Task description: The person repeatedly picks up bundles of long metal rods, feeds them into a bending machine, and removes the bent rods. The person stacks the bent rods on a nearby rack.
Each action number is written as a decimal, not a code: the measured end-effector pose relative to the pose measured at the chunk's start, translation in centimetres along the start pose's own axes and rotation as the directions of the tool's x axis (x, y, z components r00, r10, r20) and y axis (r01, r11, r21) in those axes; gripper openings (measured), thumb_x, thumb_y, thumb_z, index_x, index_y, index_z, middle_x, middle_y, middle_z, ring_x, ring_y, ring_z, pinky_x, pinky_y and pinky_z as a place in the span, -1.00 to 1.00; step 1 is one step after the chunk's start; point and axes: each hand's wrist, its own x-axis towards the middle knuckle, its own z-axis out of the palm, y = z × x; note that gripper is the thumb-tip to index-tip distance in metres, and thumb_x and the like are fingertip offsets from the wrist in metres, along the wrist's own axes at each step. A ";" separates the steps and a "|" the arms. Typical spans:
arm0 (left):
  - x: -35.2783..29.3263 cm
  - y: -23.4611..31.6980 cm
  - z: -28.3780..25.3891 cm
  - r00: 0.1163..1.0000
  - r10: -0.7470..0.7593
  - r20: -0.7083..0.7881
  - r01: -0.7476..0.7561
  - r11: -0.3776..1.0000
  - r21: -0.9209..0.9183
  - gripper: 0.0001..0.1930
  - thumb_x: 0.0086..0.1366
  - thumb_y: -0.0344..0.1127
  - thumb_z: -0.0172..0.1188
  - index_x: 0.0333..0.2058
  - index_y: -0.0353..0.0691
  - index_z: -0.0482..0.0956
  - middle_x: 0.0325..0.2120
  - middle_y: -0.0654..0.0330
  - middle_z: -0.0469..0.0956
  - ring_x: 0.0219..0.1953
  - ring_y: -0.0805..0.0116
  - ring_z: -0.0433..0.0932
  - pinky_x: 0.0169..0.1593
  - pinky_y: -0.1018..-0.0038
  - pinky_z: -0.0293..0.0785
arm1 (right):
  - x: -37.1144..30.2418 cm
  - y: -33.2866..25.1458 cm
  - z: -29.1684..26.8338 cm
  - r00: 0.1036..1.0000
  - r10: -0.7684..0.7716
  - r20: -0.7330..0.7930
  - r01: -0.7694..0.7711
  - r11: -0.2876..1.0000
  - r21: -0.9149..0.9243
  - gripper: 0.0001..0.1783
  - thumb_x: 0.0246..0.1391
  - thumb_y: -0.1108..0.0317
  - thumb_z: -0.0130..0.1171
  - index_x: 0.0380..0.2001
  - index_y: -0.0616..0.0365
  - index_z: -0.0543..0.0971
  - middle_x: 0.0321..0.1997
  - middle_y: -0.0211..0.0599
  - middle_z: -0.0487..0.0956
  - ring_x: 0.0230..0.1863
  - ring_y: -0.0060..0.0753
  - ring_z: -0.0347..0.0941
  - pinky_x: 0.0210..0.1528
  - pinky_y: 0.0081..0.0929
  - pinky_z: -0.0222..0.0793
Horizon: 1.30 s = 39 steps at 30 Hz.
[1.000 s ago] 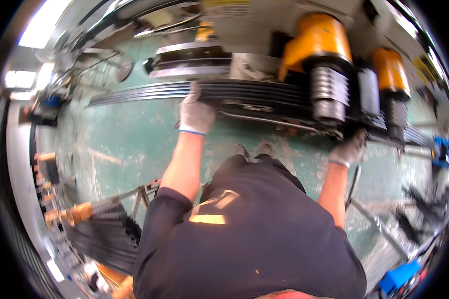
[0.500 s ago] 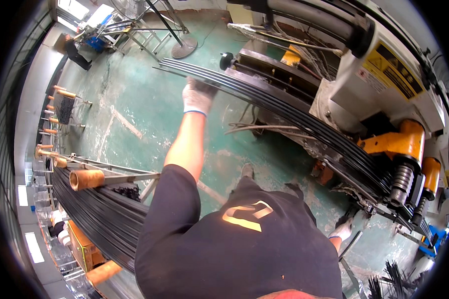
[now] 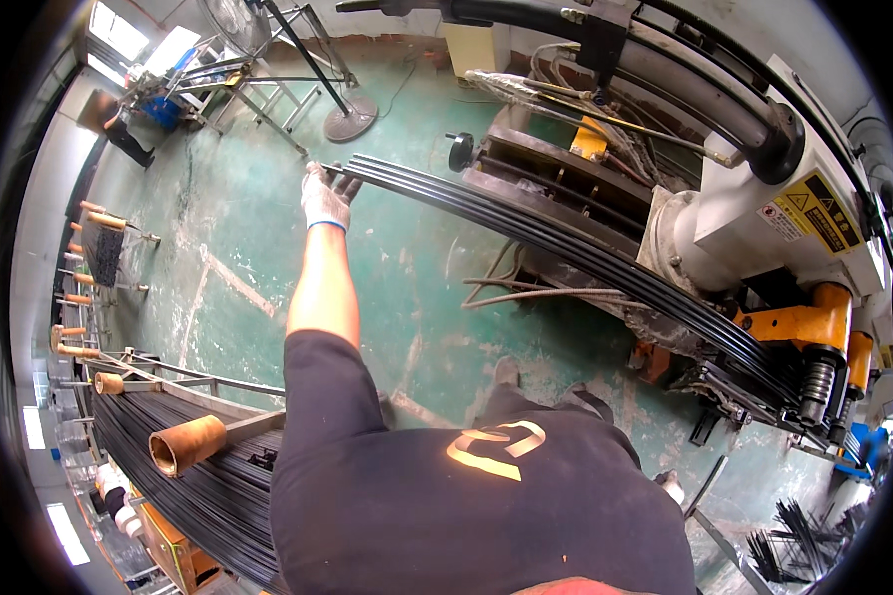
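Note:
A bundle of long thin black rods (image 3: 566, 256) slants from the upper middle down to the machine at the right. My left hand (image 3: 325, 198), in a pale glove with a blue cuff edge, is at the far left end of these rods. Its fingers are closed about the end of a rod that juts past the others; how many rods it grips I cannot tell. My right hand (image 3: 671, 484), also gloved, shows only in part beside my dark shirt, low and apart from the rods. Its fingers are hidden.
The machine (image 3: 704, 223) has orange clamps (image 3: 814, 312) over the rods' right end, and cables (image 3: 546, 293) hang below it. At left a rack with a cardboard tube (image 3: 184, 444) bears many black rods (image 3: 179, 466). A stand's round base (image 3: 350, 119) and another person (image 3: 124, 134) are farther off.
My left hand has moved left along the rods, from beneath them to their end. My right hand is now more hidden by my body. The view has shifted slightly.

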 end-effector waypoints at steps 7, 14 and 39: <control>-3.4 0.7 -1.0 0.961 -0.143 0.238 0.161 0.985 -0.056 -0.54 0.54 0.06 0.03 0.03 -0.30 0.43 -0.05 -0.06 0.52 0.03 -0.17 0.54 0.17 -0.19 0.50 | -1.5 -5.7 6.4 0.984 -0.067 0.163 0.058 0.997 0.057 -0.68 0.36 0.14 0.15 -0.45 0.08 0.54 -0.58 -0.43 0.50 -0.67 -0.54 0.31 -0.66 -0.50 0.11; -4.5 -0.1 1.9 0.910 -0.262 0.321 0.238 0.965 0.112 -0.47 0.48 0.15 0.10 0.18 -0.14 0.46 0.01 0.05 0.57 0.08 -0.06 0.56 0.20 -0.15 0.49 | -1.6 -7.4 8.5 0.971 -0.139 0.196 0.140 0.990 0.008 -0.77 0.33 0.20 0.19 -0.27 0.15 0.63 -0.46 -0.43 0.59 -0.53 -0.54 0.45 -0.53 -0.50 0.30; -25.7 -19.1 0.0 0.909 -0.387 -0.153 0.409 0.899 0.158 -0.27 0.56 0.19 -0.16 0.36 -0.40 0.17 0.34 -0.26 0.29 0.33 -0.32 0.35 0.37 -0.24 0.31 | 16.7 -8.6 3.8 0.904 -0.033 0.427 0.251 0.849 -0.466 -0.57 0.23 0.03 0.22 -0.36 0.23 0.73 -0.41 -0.22 0.74 -0.31 -0.27 0.68 -0.15 -0.33 0.53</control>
